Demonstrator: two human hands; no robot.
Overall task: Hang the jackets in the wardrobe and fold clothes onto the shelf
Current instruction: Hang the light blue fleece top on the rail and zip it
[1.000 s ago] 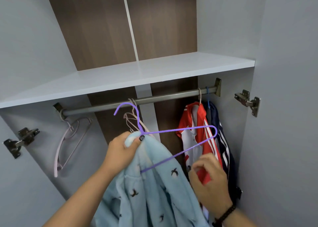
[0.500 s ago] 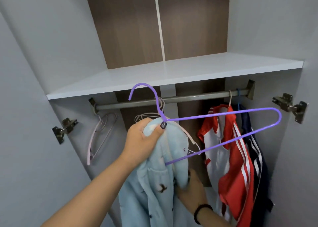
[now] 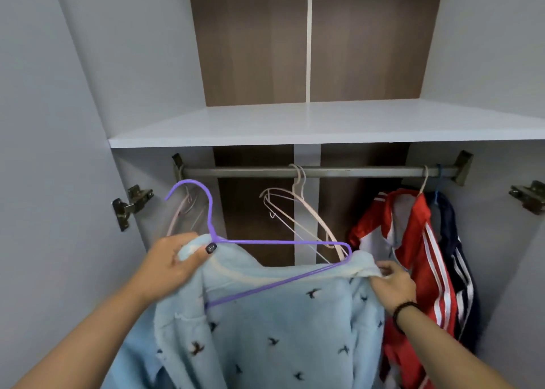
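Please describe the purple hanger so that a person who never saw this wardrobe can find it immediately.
Look below the white shelf and the grey rail. In front of them, the hands hold a light blue jacket with the purple hanger in it. It alone is purple and off the rail; the pale hangers hang empty.

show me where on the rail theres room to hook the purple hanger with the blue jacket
Two bare stretches on the rail: between the pink hanger by the left bracket and the pale empty hangers mid-rail, and from those to the red jacket. The right end, with the red jacket and navy jacket, is crowded. The shelf above looks bare.
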